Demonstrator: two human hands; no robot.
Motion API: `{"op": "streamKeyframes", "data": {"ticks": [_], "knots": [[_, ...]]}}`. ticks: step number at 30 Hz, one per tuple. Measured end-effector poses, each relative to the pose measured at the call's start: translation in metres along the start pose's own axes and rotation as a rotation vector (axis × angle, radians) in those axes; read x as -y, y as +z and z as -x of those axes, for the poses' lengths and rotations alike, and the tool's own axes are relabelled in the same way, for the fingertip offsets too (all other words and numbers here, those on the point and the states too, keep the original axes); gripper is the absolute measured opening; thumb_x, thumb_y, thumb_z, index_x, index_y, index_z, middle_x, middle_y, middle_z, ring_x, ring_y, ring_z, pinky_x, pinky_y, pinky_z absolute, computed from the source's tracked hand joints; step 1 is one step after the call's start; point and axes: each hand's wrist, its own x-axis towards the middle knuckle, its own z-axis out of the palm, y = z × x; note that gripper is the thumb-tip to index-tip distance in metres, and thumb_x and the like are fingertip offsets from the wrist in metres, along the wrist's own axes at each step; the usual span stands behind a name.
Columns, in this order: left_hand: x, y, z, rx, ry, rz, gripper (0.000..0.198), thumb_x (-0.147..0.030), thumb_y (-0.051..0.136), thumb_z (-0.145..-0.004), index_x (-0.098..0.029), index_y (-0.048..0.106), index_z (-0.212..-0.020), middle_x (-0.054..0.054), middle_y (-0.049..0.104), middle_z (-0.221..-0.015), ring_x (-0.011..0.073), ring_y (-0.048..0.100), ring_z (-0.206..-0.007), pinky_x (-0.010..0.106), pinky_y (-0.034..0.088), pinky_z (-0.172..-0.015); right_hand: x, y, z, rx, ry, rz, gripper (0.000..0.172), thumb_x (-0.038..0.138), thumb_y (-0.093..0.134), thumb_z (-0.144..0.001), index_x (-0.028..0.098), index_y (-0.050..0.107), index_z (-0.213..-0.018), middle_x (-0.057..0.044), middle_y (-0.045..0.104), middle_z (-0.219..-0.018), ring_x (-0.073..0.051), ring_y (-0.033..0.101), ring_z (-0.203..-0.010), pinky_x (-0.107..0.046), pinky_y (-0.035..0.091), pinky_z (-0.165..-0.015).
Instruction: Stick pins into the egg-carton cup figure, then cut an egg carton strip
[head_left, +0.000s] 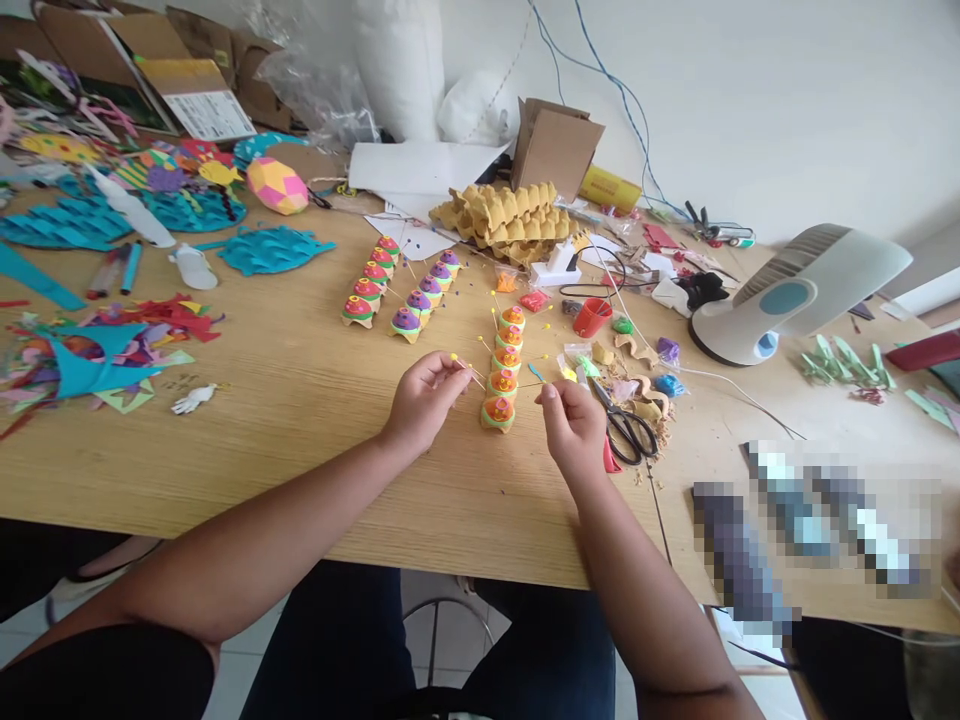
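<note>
A caterpillar made of painted egg-carton cups [504, 372] lies on the wooden table [285, 400], orange and yellow, with several bead-headed pins stuck in its sides. My left hand [424, 398] is closed in a pinch on a yellow-headed pin [459, 361] at the caterpillar's left side. On the right side my right hand [573, 424] is pinched shut on another thin pin that points toward the nearest cup. Both hands flank the caterpillar's near end.
Two more caterpillars [370, 281] [424, 297] lie farther back. Black scissors [628, 430], a red cup [592, 316], clay bits and a white fan [795, 290] sit to the right. Egg cartons [506, 215], cardboard boxes and blue paper shapes [270, 248] fill the back and left.
</note>
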Motion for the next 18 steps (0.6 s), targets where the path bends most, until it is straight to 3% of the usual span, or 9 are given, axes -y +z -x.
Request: {"op": "streamKeyframes", "data": {"ticks": [3, 5, 7, 10, 18], "knots": [[0.0, 0.0, 0.0, 0.026, -0.031, -0.069, 0.016, -0.03, 0.069, -0.079, -0.018, 0.059, -0.077, 0.002, 0.069, -0.08, 0.0117, 0.059, -0.068, 0.02, 0.04, -0.052, 0.004, -0.005, 0.0, 0.086, -0.079, 0.243, 0.039, 0.051, 0.054, -0.095, 0.019, 0.062, -0.075, 0.002, 0.05, -0.058, -0.012, 0.047, -0.055, -0.027, 0.034, -0.057], [0.0, 0.0, 0.002, 0.072, -0.027, -0.115, 0.014, -0.031, 0.065, -0.082, -0.018, 0.059, -0.078, 0.002, 0.069, -0.081, 0.0122, 0.06, -0.069, 0.02, 0.04, -0.052, 0.006, -0.005, -0.001, 0.24, -0.026, 0.406, 0.036, 0.056, 0.064, -0.088, 0.02, 0.066, -0.093, 0.003, 0.053, -0.06, -0.012, 0.047, -0.053, -0.026, 0.03, -0.055], [0.0, 0.001, 0.004, 0.109, -0.009, -0.145, 0.012, -0.03, 0.062, -0.083, -0.018, 0.059, -0.08, 0.003, 0.07, -0.084, 0.0119, 0.061, -0.069, 0.021, 0.041, -0.054, 0.007, -0.003, -0.001, 0.386, 0.041, 0.534, 0.049, 0.057, 0.073, -0.08, 0.023, 0.064, -0.114, 0.004, 0.058, -0.064, -0.013, 0.049, -0.053, -0.026, 0.027, -0.053], [0.0, 0.001, 0.006, 0.148, 0.007, -0.181, 0.012, -0.03, 0.062, -0.084, -0.018, 0.06, -0.081, 0.002, 0.07, -0.083, 0.0113, 0.061, -0.067, 0.022, 0.045, -0.059, 0.002, 0.003, 0.0, 0.51, 0.094, 0.598, 0.061, 0.051, 0.077, -0.077, 0.025, 0.057, -0.128, 0.003, 0.063, -0.07, -0.015, 0.054, -0.056, -0.026, 0.025, -0.053], [0.0, 0.0, 0.004, 0.155, 0.076, -0.225, 0.021, -0.037, 0.071, -0.082, -0.017, 0.064, -0.084, 0.004, 0.072, -0.083, 0.0124, 0.061, -0.066, 0.025, 0.051, -0.064, -0.017, 0.014, -0.001, 0.544, 0.155, 0.505, 0.054, 0.046, 0.074, -0.082, 0.028, 0.056, -0.129, 0.001, 0.064, -0.072, -0.017, 0.057, -0.06, -0.027, 0.026, -0.053]]}}
